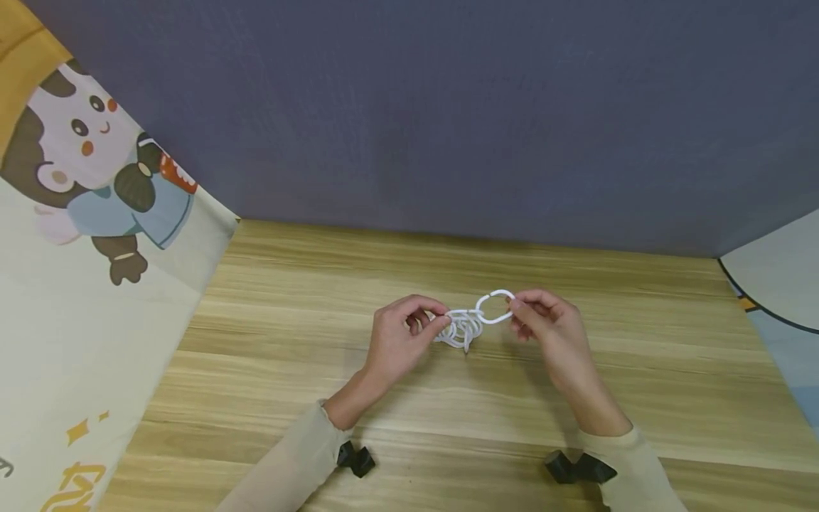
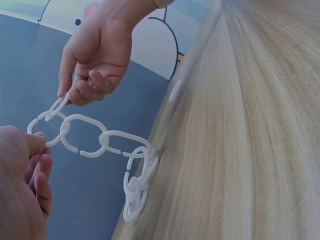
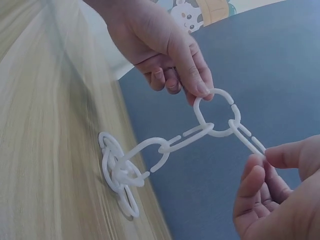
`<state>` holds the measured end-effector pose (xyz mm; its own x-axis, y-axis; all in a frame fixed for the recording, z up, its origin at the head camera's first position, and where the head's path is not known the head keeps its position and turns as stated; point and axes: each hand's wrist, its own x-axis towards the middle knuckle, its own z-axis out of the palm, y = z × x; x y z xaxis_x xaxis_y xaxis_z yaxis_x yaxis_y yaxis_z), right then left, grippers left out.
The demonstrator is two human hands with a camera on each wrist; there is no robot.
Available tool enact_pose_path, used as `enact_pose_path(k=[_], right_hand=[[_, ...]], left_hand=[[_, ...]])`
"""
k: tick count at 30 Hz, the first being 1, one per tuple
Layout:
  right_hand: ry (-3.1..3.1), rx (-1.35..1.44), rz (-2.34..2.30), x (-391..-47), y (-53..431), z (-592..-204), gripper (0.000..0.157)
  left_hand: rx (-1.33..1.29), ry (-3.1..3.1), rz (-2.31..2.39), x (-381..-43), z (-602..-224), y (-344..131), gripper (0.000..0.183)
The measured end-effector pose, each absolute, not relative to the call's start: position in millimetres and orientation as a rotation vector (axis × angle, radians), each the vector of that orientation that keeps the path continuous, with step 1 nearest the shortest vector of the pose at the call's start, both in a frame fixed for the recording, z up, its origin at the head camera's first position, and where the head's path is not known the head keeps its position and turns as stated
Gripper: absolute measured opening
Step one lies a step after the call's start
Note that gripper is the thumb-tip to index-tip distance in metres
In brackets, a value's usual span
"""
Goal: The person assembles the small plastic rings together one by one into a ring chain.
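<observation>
A chain of white plastic links (image 1: 465, 344) runs down from my hands, and its lower links lie bunched on the tabletop. My left hand (image 1: 398, 340) pinches one link (image 3: 196, 111) between thumb and fingertips, above the table. Hooked through that link is the end link (image 1: 502, 292), which my right hand (image 1: 563, 341) pinches at its outer side. Each of these links has a small gap in its ring. In the left wrist view, further links (image 2: 90, 119) hang in a sagging line from the left hand's link to the bunch.
The wood-grain table (image 1: 269, 370) spreads under both hands. A dark blue panel (image 1: 448, 128) rises along its far edge. A pale side panel with a cartoon figure (image 1: 96, 156) stands at the left, another printed panel (image 1: 780, 284) at the right. Black blocks (image 1: 579, 468) sit by the wrists.
</observation>
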<state>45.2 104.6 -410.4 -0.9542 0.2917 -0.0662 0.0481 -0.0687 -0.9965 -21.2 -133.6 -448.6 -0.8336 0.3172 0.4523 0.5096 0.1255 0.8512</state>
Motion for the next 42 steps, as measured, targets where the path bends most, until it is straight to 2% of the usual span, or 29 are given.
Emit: enact_pose_path(k=[15, 23, 30, 42], right_hand=[[-1.96, -0.322, 2.173, 49.2, 103.6, -405.5, 0.006], [-1.965, -0.311, 2.174, 50.6, 102.7, -404.8, 0.003], [-2.068, -0.286, 2.157, 52.7, 98.7, -405.8, 0.01], [-2.179, -0.233, 2.189, 53.9, 92.1, -407.6, 0.008]], left_hand=[[-0.854, -2.359, -1.864, -21.2, -449.5, -132.6, 0.013], [-0.843, -2.362, -1.861, -21.0, -448.5, -131.8, 0.006], [-0.792, -2.338, -2.0, -18.1, -443.3, -130.3, 0.006], [-0.726, -2.325, -2.122, -15.4, -436.0, -131.2, 0.009]])
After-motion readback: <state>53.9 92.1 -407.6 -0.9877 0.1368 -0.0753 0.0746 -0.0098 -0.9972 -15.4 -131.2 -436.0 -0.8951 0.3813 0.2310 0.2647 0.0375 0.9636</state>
